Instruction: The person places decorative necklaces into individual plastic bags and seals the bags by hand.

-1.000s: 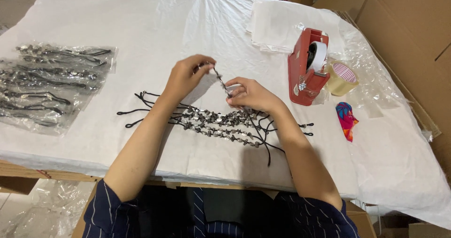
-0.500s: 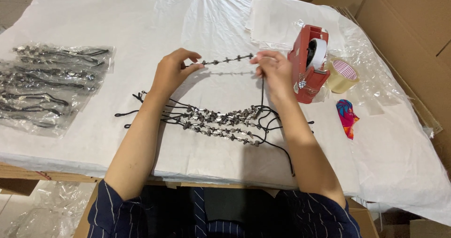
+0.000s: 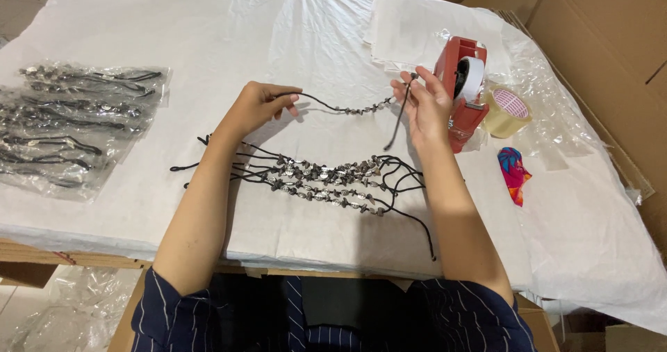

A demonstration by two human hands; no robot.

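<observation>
I have one beaded cord (image 3: 351,108) stretched between my hands, lifted just off the tabletop (image 3: 208,32). My left hand (image 3: 258,105) is curled around one end, fingers closed on the black string, and my right hand (image 3: 425,102) pinches the other end between thumb and fingertips, so the beaded middle sags in a shallow curve while the loose tail hangs down below my right palm. Held apart like this, the cord shows its whole length without tangling.

Below my hands, toward me, lies a pile of similar cords (image 3: 326,178), their strings splayed out to both sides. Far off my left hand sit clear bags of packed cords (image 3: 76,123), partly cut off by the frame edge. Just beyond my right hand stand a red tape dispenser (image 3: 462,91) and a tape roll (image 3: 508,109); a small colourful object (image 3: 514,175) nearby I cannot identify. The beads themselves are too small to make out.
</observation>
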